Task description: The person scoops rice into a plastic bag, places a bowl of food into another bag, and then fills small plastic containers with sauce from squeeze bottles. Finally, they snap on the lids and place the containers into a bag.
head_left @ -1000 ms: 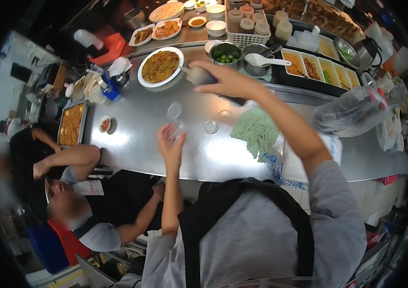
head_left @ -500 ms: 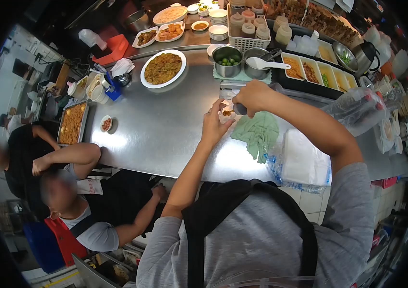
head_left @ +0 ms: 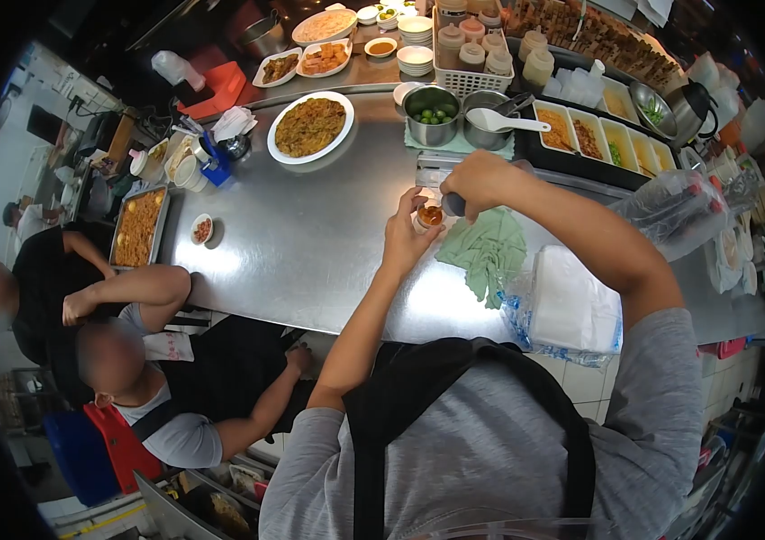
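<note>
My left hand [head_left: 403, 236] pinches a small clear cup [head_left: 423, 225] between thumb and fingers, over the steel table. Orange-brown sauce [head_left: 432, 214] lies in the cup. My right hand [head_left: 483, 183] is wrapped round a dark sauce bottle [head_left: 454, 205], tipped down so its end is at the cup's right side. The bottle's other end shows behind my fingers; most of its body is hidden. A crumpled green cloth [head_left: 488, 252] lies just right of the cup, below my right wrist.
A white plate of brown food [head_left: 310, 128] stands left on the steel table [head_left: 310, 234]. Beyond my hands are a pot of green limes [head_left: 432, 117], a pot with a white spoon [head_left: 499, 119] and topping tubs [head_left: 589, 135]. White plastic bags [head_left: 576, 297] lie right. A co-worker [head_left: 175, 387] is at left.
More orange-brown sauce shows in the cup than before. The thin stream from the bottle is no longer visible. Both hands stay nearly in place; the whole view has shifted slightly.
</note>
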Action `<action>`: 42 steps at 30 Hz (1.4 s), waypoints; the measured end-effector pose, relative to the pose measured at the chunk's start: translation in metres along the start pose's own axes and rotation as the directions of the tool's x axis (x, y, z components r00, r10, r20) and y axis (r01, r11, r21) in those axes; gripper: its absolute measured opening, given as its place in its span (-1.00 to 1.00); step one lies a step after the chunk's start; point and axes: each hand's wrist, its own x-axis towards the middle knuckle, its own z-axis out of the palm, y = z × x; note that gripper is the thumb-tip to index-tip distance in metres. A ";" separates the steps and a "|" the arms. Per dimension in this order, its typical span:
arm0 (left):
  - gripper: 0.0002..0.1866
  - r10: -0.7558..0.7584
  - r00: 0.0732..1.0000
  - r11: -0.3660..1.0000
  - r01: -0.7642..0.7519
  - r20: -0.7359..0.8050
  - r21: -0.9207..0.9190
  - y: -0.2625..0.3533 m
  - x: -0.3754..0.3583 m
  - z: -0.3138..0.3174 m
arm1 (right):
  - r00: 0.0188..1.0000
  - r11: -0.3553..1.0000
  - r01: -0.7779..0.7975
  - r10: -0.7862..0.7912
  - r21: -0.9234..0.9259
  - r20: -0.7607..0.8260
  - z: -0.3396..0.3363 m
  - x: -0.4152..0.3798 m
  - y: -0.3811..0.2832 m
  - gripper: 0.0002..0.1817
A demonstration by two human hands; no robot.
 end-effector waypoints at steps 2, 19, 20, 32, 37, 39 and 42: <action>-0.25 -0.016 1.000 1.000 0.016 -0.001 0.000 0.000 -0.001 0.000 | 1.000 1.000 -0.007 0.007 0.007 0.002 0.003 -0.001 0.001 -0.36; -0.24 -0.042 0.999 0.997 0.042 0.010 -0.059 -0.014 0.003 0.009 | 1.000 0.994 -0.004 0.003 0.108 0.004 0.015 0.004 0.009 -0.34; -0.24 -0.053 0.999 0.994 0.054 0.014 -0.098 -0.013 0.003 0.009 | 1.000 0.993 0.000 0.000 0.118 -0.005 0.017 0.005 0.010 -0.34; -0.26 -0.029 0.994 0.965 0.000 -0.108 -0.261 -0.027 0.017 0.000 | 0.952 0.697 0.070 0.168 0.714 -0.257 0.071 -0.007 0.018 -0.28; -0.26 -0.122 0.983 0.979 0.096 -0.138 -0.179 -0.052 0.023 -0.023 | 0.746 0.441 0.271 0.466 0.856 -0.476 0.102 -0.014 -0.012 -0.29; -0.26 -0.145 0.977 0.984 0.126 -0.155 -0.126 -0.070 0.019 -0.026 | 0.555 0.441 0.352 0.612 0.826 -0.563 0.123 -0.014 -0.026 -0.28; -0.26 -0.157 0.975 0.986 0.147 -0.158 -0.073 -0.092 0.015 -0.029 | 0.481 0.383 0.374 0.699 0.845 -0.529 0.152 -0.012 -0.039 -0.25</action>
